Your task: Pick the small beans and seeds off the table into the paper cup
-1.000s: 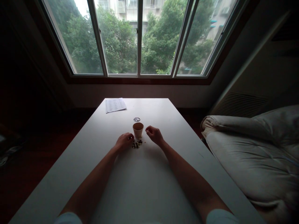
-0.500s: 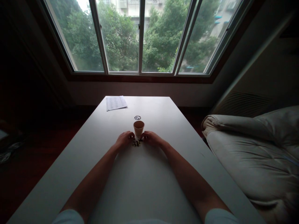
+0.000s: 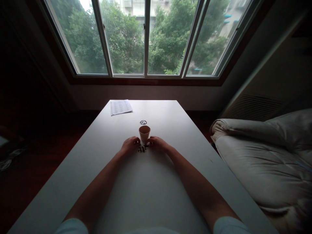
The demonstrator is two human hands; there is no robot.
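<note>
White tbl. (image 3: 148, 187), smooth matte top w/ a soft sheen toward the far end. Cup (image 3: 144, 137) approx. mid-tbl., upright: plain tan/brown, paper-like, round mouth, walls tapering to a narrower base. Pile of small pieces (image 3: 142, 149) on the near side of cup: dark & pale mixed, irreg. bits, too small to ID.

L hand (image 3: 131, 143) just left of cup & pile, resting low over tbl.; fingers curled in, thumb side toward pile. Can't tell if anything's pinched. R hand (image 3: 158, 143) at right of cup, fingers bent, tips by cup's lower wall & pile's right edge; contact or grip on a piece can't be told. Both forearms bare, pale short sleeves (image 3: 73, 226) at near edge.

Far side of cup: flat round disc (image 3: 143, 122), dark rim, pale patterned middle. Far left corner: thin paper sheets (image 3: 121, 107), printed, stacked slightly askew. Right of tbl.: padded couch (image 3: 263, 159), pale, creased, rolled edge. Beyond far end: sliding window (image 3: 145, 42), metal frames, leafy trees outside.
</note>
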